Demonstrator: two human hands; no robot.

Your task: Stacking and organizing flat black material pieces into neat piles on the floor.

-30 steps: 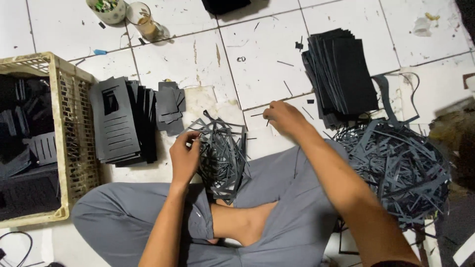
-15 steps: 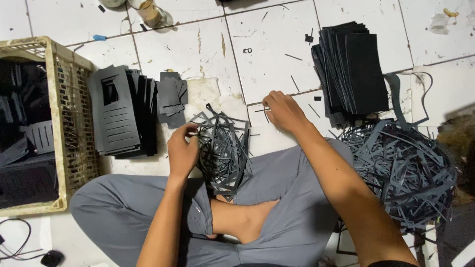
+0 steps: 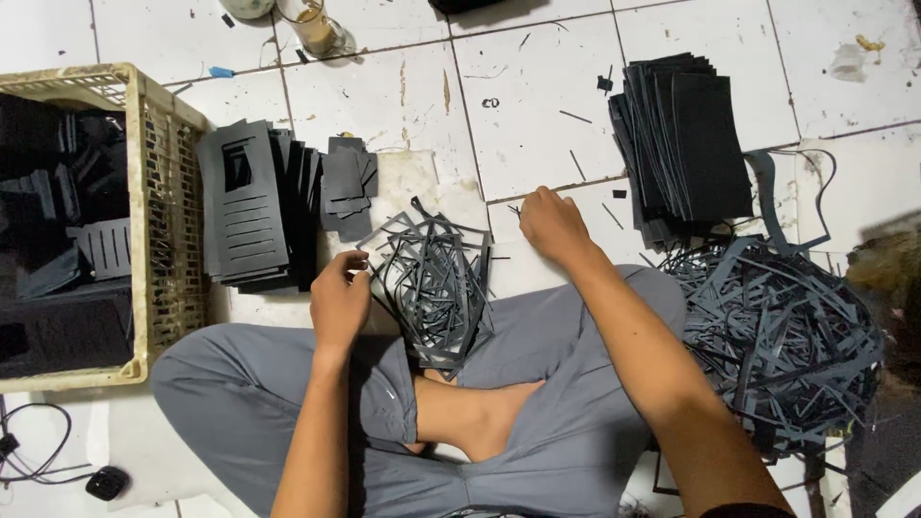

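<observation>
I sit cross-legged on a white tiled floor. My left hand (image 3: 341,299) grips the left edge of a dark cut-out sheet with many slots and loose strips (image 3: 432,288), which lies over my knee. My right hand (image 3: 552,225) rests with curled fingers on the floor at the sheet's upper right, its fingertips pinched near a small dark scrap; what it pinches is too small to tell. A stack of slotted dark sheets (image 3: 251,206) lies left of my left hand, with small dark rectangles (image 3: 345,182) beside it.
A tan plastic crate (image 3: 158,221) with dark pieces stands at the left. A stack of uncut dark sheets (image 3: 686,139) lies at the upper right, a heap of dark waste strips (image 3: 777,336) at the right. A glass (image 3: 317,27) stands at the top, a cable (image 3: 38,451) bottom left.
The view has shifted slightly. My left hand has stayed on the sheet's edge, and my right hand has moved a little along the floor by the sheet's upper right corner.
</observation>
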